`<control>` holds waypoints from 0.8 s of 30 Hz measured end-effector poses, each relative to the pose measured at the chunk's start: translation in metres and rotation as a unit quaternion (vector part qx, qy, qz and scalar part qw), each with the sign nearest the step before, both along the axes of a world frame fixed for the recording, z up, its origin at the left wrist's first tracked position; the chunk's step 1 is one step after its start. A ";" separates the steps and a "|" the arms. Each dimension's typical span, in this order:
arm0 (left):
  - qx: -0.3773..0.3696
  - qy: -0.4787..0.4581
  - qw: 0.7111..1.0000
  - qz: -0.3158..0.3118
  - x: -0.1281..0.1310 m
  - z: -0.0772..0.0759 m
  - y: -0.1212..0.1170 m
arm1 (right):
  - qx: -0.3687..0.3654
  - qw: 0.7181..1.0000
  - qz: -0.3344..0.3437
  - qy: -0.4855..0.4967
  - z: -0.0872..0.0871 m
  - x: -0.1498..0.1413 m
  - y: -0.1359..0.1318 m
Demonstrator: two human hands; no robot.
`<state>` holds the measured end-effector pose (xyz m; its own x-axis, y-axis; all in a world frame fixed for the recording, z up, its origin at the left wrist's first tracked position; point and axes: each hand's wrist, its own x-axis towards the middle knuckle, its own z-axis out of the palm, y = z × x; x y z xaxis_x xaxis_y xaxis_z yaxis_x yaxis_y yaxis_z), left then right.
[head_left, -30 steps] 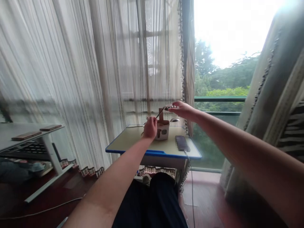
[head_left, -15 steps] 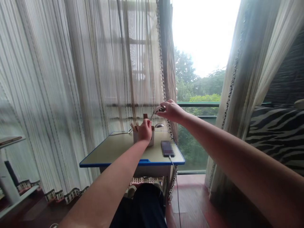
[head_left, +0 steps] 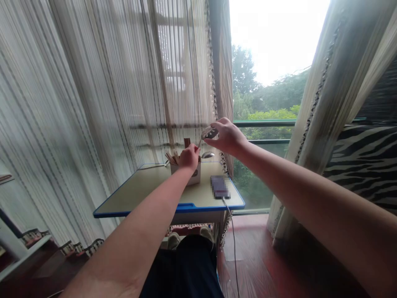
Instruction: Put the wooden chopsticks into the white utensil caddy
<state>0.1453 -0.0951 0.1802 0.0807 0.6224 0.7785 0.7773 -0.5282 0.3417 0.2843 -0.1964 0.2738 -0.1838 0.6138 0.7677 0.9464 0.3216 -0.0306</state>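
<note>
A white cup (head_left: 195,176) holding several wooden utensils stands near the far edge of a small blue-rimmed table (head_left: 173,207). My left hand (head_left: 188,157) is closed over the cup's rim, gripping it. My right hand (head_left: 223,135) hovers just above and to the right of the cup, fingers pinched on the bowl end of a metal spoon (head_left: 208,134) whose handle slants down toward the cup. A second metal spoon (head_left: 207,155) lies on the table behind the cup.
A phone (head_left: 219,186) lies on the table's right side with a cable (head_left: 233,244) hanging to the red wooden floor. Sheer curtains (head_left: 108,91) hang behind and left. A zebra-striped surface (head_left: 369,153) is at the right. My dark-trousered legs (head_left: 186,269) are below.
The view swung right, then steadied and tilted slightly. My right hand keeps the spoon above the cup and has risen a little. My left hand stays on the cup.
</note>
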 end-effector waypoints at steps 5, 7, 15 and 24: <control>-0.030 0.042 0.999 0.001 -0.001 0.003 0.011 | 0.008 1.000 0.023 -0.007 -0.007 0.006 0.015; -0.038 0.046 0.998 0.003 -0.003 0.002 0.016 | 0.009 1.000 0.027 -0.013 -0.012 0.005 0.021; -0.050 0.043 0.998 0.011 0.005 -0.008 0.041 | 0.039 0.998 0.028 0.033 -0.029 0.013 0.055; -0.011 0.039 0.998 -0.042 0.024 -0.001 0.055 | 0.110 0.991 0.051 0.064 -0.026 0.029 0.074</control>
